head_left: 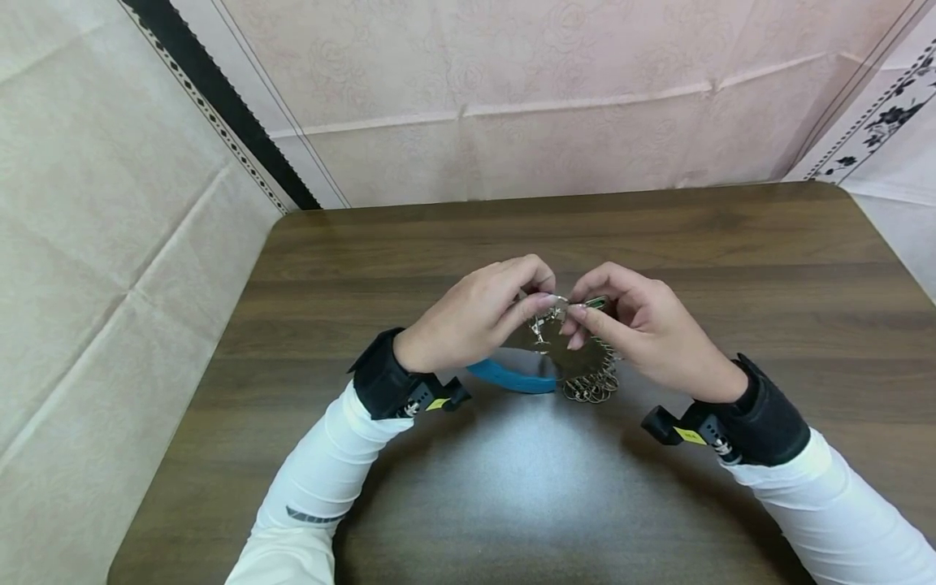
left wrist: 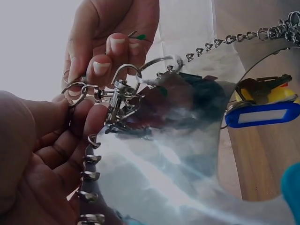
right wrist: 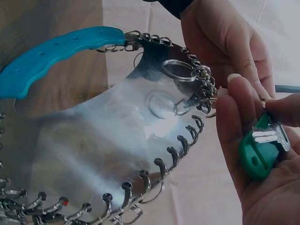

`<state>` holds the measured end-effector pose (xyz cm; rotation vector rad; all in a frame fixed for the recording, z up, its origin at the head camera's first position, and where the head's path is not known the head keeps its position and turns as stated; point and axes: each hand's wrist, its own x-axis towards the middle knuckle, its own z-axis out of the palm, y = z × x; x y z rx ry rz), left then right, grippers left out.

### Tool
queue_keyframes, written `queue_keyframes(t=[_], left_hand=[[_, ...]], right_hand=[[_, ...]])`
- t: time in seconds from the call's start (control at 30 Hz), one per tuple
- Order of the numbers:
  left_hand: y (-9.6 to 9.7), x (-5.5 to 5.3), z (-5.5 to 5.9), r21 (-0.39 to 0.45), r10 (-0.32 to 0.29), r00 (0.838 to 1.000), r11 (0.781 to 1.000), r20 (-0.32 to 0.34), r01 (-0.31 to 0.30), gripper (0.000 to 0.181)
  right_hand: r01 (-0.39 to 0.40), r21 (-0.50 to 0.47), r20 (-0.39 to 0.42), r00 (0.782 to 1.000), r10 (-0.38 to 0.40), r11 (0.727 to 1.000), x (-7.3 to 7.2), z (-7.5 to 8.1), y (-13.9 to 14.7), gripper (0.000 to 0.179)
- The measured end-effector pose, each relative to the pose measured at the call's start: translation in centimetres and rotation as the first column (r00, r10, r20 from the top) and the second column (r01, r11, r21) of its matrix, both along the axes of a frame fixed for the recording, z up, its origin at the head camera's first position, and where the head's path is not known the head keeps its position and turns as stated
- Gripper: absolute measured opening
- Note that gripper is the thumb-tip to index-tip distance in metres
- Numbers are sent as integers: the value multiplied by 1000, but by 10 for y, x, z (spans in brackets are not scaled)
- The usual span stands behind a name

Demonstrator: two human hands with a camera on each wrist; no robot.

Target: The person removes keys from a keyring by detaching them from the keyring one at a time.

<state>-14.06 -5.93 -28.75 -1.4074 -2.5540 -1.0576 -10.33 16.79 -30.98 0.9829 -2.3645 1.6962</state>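
Observation:
A shiny metal key holder plate [right wrist: 93, 145] has a curved blue handle [right wrist: 61, 56] and metal rings along its edge. At its rim, my left hand [head_left: 475, 313] pinches a small metal ring [left wrist: 77, 93] joined to a swivel clasp [left wrist: 105, 94]. My right hand [head_left: 651, 325] meets it from the other side, thumb and fingertips pinching at the same ring. A green key tag [right wrist: 255, 159] with a silver key [right wrist: 272, 137] lies against the right palm. Beside the clasp, a larger split ring [right wrist: 176, 70] hangs from the plate.
A brown wooden table [head_left: 512, 504] lies under the hands. Through the handle opening shows a blue-framed key tag [left wrist: 234, 118] with keys and something yellow beside it. More rings [head_left: 592, 388] hang from the plate's near edge. Pale patterned cloth [head_left: 570, 97] stands behind the table.

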Motion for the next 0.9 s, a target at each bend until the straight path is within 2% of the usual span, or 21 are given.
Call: queue_keyframes(t=[0.23, 0.43, 0.7, 0.9], left_hand=[[0, 1, -1, 3, -24, 999, 1000, 33, 24, 7], [1, 0, -2, 8, -39, 998, 999, 41, 38, 5], [1, -1, -4, 72, -78, 996, 995, 38, 75, 6], [1, -2, -4, 129, -123, 991, 985, 47, 116, 6]], right_hand=[[-45, 41, 29, 999, 44, 998, -2, 2, 4, 11], [-53, 60, -16, 998, 54, 997, -3, 1, 7, 13], [-114, -37, -52, 992, 112, 993, -4, -3, 6, 17], [-120, -53, -45, 992, 117, 991, -1, -3, 5, 17]])
